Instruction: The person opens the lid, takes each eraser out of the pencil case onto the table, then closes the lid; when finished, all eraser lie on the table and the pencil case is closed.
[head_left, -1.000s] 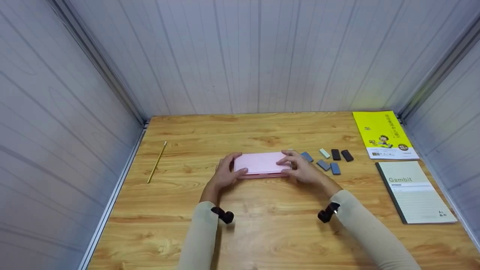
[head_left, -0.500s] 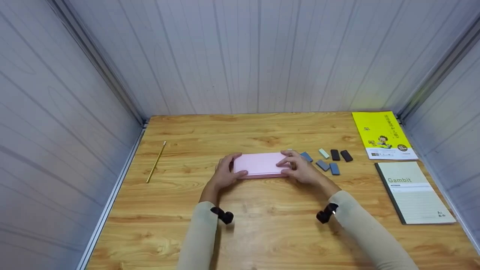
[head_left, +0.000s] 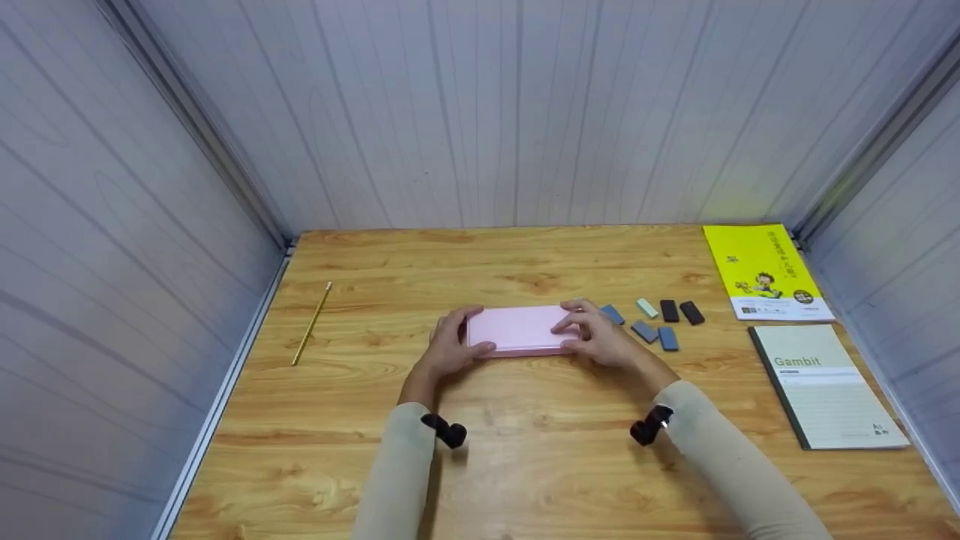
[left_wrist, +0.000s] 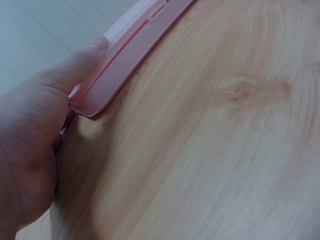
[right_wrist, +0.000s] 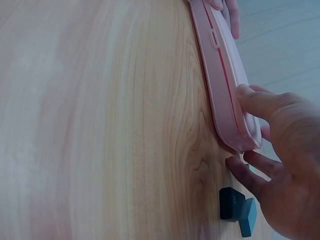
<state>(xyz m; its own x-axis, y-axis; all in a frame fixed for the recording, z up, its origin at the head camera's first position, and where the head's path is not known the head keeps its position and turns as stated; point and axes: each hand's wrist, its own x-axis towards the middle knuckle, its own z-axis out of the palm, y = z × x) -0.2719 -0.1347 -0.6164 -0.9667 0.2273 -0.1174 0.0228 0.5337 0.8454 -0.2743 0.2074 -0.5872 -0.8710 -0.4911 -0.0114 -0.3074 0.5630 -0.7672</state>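
Pink case (head_left: pixel 521 328) lies shut and flat at the middle of the wooden table (head_left: pixel 525 465), both hands curled on its short ends: the left hand (head_left: pixel 448 346) grips the left end, the right hand (head_left: pixel 600 335) the right. Small erasers (head_left: pixel 651 321) sit just right of it; bare wood stretches toward the near edge and the pencil (head_left: pixel 313 323) at the left edge

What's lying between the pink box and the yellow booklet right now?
Head view: between the pink box and the yellow booklet lie six small erasers, blue, pale and black, on bare wood.
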